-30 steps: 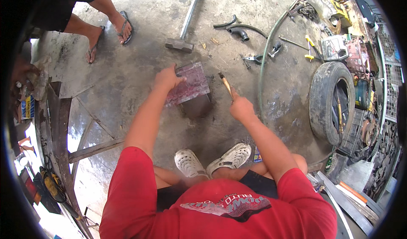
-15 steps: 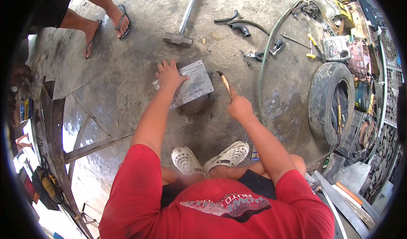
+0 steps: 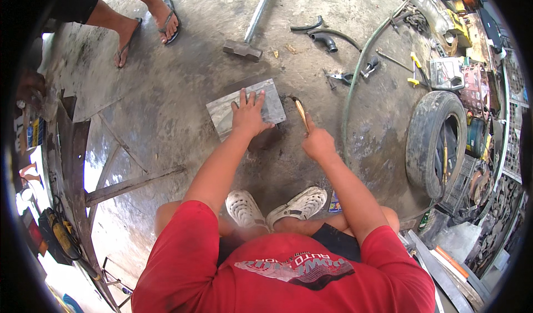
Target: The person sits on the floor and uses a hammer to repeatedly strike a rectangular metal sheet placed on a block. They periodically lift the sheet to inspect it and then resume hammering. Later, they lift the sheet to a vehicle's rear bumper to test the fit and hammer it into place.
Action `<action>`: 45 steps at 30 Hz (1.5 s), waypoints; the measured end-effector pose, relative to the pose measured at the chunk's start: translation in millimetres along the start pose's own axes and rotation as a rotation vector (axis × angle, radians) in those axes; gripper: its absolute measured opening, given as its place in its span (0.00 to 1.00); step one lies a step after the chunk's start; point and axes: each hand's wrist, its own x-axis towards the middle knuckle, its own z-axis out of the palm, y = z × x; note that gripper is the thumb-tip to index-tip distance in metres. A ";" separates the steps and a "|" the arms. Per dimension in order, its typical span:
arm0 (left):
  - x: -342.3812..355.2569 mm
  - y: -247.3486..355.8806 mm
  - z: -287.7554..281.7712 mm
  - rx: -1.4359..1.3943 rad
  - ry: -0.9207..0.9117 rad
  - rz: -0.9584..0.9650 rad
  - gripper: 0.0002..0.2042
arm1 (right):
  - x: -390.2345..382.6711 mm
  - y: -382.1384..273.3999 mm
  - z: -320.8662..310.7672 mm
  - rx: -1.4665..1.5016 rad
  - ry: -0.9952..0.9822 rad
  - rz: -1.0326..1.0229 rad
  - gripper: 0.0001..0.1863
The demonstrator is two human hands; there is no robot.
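Note:
A square grey metal sheet point(image 3: 222, 112) lies tilted over a dark block point(image 3: 267, 139), which shows only partly beneath its near edge. My left hand point(image 3: 250, 116) rests on the sheet, fingers spread and pressed flat. To the right of the sheet, my right hand point(image 3: 318, 143) grips the wooden handle of what looks like a hammer point(image 3: 300, 111). Its small dark head is beside the sheet's right edge, and hard to make out against the floor.
A sledgehammer point(image 3: 242, 50) lies beyond the sheet. Hoses point(image 3: 325, 41), pliers point(image 3: 348, 77) and a long green hose point(image 3: 351, 94) lie to the right, then a tyre point(image 3: 422, 141). Another person's sandalled feet point(image 3: 166, 24) stand far left. A metal frame point(image 3: 133, 185) is at left.
My left hand has slid from the sheet's far left corner toward its middle right. The right hand still holds the hammer low beside the sheet. The whole view has shifted slightly.

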 end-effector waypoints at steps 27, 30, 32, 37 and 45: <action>7.0 1.5 0.5 -0.040 -0.030 -0.040 0.57 | 0.6 -1.4 -2.1 -0.036 0.036 -0.048 0.39; 6.7 2.5 -0.6 -0.046 -0.034 -0.035 0.56 | 1.0 0.0 -1.6 -0.028 0.043 -0.051 0.39; 6.7 1.7 0.1 -0.048 -0.035 -0.036 0.56 | 0.5 -1.5 -3.5 -0.018 0.035 -0.046 0.39; 6.8 1.2 1.5 -0.050 -0.028 -0.034 0.56 | 1.8 -1.6 -3.3 -0.029 0.034 -0.043 0.39; 4.9 2.3 -1.0 -0.047 -0.029 -0.032 0.57 | 1.3 -2.1 -3.6 -0.020 0.038 -0.038 0.39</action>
